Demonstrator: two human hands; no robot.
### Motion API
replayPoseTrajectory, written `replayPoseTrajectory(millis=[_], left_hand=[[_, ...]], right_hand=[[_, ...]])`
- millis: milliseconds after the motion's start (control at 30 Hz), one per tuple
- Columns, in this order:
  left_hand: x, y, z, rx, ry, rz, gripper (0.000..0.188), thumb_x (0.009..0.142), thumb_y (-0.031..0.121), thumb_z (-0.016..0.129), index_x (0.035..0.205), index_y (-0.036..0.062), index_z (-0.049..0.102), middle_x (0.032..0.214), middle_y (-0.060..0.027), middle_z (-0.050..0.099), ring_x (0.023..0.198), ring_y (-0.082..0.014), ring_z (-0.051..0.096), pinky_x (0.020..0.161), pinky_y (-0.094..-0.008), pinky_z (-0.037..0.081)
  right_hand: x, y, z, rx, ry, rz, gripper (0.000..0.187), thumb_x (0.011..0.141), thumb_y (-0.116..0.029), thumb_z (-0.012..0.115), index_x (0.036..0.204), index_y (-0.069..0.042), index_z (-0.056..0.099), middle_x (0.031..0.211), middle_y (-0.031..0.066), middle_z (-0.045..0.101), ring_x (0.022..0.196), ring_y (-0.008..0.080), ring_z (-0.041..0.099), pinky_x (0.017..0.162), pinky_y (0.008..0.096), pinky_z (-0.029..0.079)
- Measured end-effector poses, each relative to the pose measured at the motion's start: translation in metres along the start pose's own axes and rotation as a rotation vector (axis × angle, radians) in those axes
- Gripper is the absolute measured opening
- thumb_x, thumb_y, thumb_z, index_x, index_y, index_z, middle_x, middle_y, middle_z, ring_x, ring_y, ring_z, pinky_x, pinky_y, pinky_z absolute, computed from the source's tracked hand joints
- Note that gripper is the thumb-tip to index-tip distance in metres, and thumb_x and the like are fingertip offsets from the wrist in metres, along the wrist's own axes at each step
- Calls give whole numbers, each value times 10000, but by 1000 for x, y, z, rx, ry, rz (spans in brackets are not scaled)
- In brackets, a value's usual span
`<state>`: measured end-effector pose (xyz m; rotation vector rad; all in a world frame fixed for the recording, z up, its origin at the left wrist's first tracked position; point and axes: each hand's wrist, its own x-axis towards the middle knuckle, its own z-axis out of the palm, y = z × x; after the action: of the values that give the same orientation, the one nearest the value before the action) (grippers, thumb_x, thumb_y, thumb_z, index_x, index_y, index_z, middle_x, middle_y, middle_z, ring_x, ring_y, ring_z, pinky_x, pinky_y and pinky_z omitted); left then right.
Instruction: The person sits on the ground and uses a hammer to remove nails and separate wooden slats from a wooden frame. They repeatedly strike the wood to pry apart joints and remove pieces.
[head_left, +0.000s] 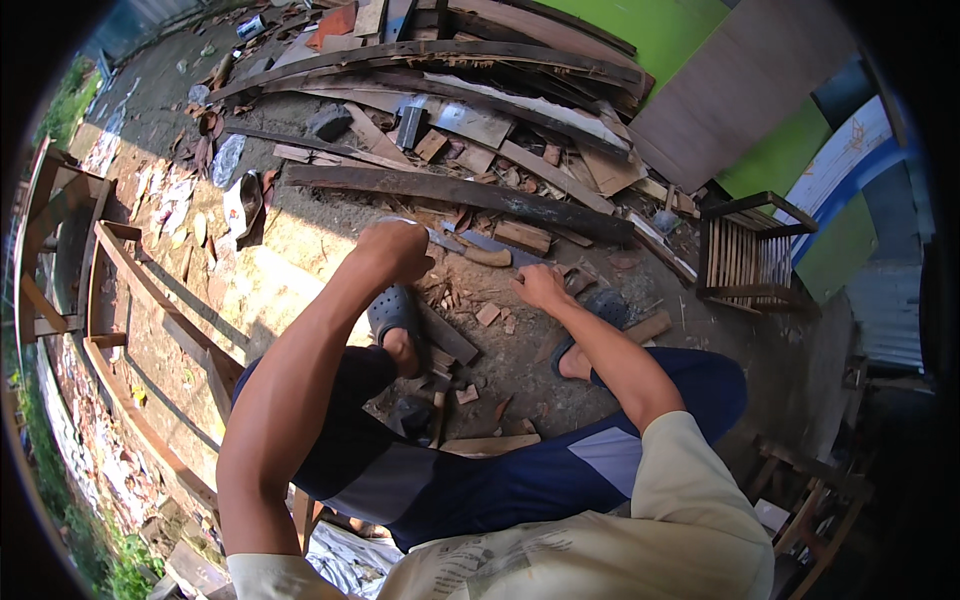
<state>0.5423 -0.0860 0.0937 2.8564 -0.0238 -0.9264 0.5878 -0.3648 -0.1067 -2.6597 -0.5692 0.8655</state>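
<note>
Curled hands on either side of a wooden-handled tool

The left hand (396,250) and the right hand (540,288) both have their fingers folded in; whether either one closes around something cannot be told, since the backs of the hands hide the palms. Between them, a little farther from the body than the right hand, lies the wooden-handled tool (487,258). Its long axis slants across the gap: the narrow metal end points up and left, toward the left hand, while the pale handle's butt comes down just beside the right hand. So the right hand is the nearer one to the handle. A bluish-grey strip (490,242) passes just beyond the handle on a similar slant; where its ends stop is unclear. Farther out, a dark curved beam (460,194) crosses behind both. Wood chips (487,314) lie on the ground between the two clogs (392,308), nearer the body than the tool.
</note>
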Motion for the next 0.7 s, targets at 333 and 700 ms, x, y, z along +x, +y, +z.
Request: replayPoseTrajectory(millis=[333, 700], left_hand=[[17, 15, 20, 25, -47, 79, 258, 906, 228, 570, 945, 22, 721, 955, -214, 717, 943, -379, 695, 819, -474, 557], [41, 31, 13, -27, -70, 48, 308, 903, 311, 591, 946, 36, 725, 932, -207, 717, 920, -374, 698, 818, -474, 557]], right_hand=[[16, 25, -26, -18, 20, 53, 384, 979, -356, 540, 949, -21, 725, 993, 225, 700, 1003, 415, 650, 929, 549, 454], [107, 47, -139, -320, 66, 47, 277, 923, -250, 561, 1108, -58, 640, 1104, 208, 687, 1079, 395, 640, 918, 520, 489]])
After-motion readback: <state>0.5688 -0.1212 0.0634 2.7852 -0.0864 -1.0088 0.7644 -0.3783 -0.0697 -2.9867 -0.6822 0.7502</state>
